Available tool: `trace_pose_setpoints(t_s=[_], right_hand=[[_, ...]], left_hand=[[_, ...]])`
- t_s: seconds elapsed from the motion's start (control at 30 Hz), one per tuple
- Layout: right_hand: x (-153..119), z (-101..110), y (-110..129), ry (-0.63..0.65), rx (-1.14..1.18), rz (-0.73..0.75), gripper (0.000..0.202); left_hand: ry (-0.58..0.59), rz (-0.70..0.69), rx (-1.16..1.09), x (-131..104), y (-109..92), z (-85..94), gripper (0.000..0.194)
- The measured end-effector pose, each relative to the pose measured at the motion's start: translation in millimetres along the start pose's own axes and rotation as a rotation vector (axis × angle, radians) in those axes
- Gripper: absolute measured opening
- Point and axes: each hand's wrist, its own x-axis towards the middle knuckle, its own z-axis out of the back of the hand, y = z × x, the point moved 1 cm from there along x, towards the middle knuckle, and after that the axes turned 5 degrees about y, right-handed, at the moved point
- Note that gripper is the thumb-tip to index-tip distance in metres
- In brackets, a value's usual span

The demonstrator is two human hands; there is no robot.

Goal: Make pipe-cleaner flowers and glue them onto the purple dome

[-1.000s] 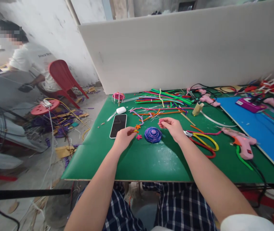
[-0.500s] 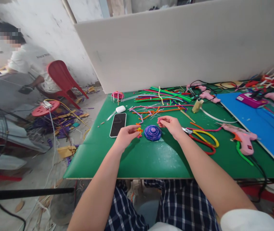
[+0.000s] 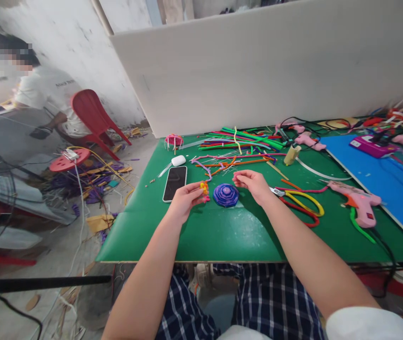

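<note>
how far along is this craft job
The spiral looks wound into shape. In hand: a yellow flower in the left hand, a pink bit in the right hand. Possibly left: placing both, held apart from the spiral; loose stems lie behind.

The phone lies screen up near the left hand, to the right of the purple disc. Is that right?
Not quite. The head view shows the phone to the left of the purple disc. It does lie screen up near the left hand.
</note>
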Motion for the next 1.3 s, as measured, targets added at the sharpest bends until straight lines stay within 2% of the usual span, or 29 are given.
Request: trace_pose_setpoints(t_s=[0.17,0.5,0.7,0.87,1.03,1.17,1.3], right_hand=[[0,4,1,-0.016,0.139,-0.050,0.017],[2,5,-2,-0.027,0.082,-0.054,0.016],[2,4,-5,-0.031,0.026,-0.039,0.014],[3,3,-5,-0.025,-0.020,-0.018,0.012],[3,5,-4,-0.028,-0.075,0.017,0.013],[4,5,-6,-0.040,-0.109,0.025,0.015],[5,6,-8,-0.057,-0.122,0.028,0.016]], left_hand=[[-0.030,0.076,-0.147,1,-1,2.2,0.023],[-0.042,-0.017,-0.117,3,1,-0.6,0.010],[0.013,-0.082,-0.116,2,1,-2.8,0.019],[0.014,-0.106,-0.085,2,1,-3.8,0.027],[0.011,-0.160,0.080,-1,0,-7.4,0.032],[0.050,-0.146,0.237,-5,-3,-11.2,0.034],[0.047,-0.168,0.227,-7,-4,-12.0,0.035]])
